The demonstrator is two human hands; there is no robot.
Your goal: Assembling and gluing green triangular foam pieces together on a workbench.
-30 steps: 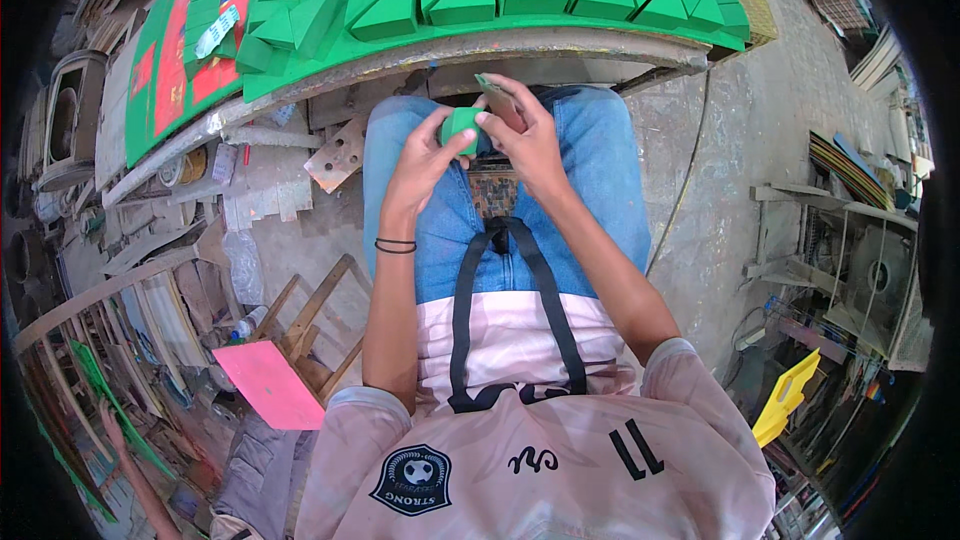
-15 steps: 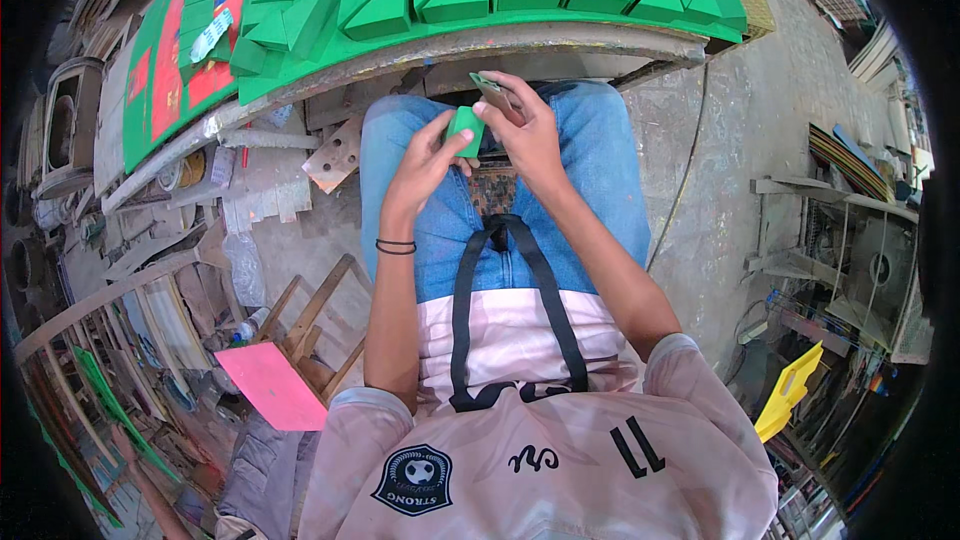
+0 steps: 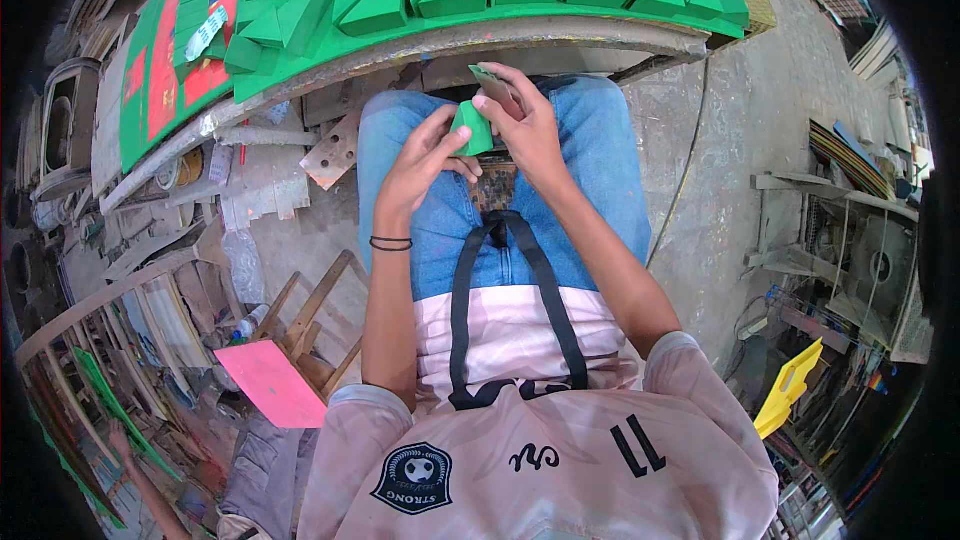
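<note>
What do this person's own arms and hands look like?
Both hands, left hand and right hand, are bare, with no gloves visible. Two thin black bands circle the left wrist; none shows on the right one. The forearms are uncovered, and the short pale pink sleeves end above them in a light greyish trim. No cables show on either arm.

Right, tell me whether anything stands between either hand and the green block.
Nothing visible: the left hand grips the green block directly; the right hand, holding a flat brown piece, appears to touch the block with its thumb.
</note>
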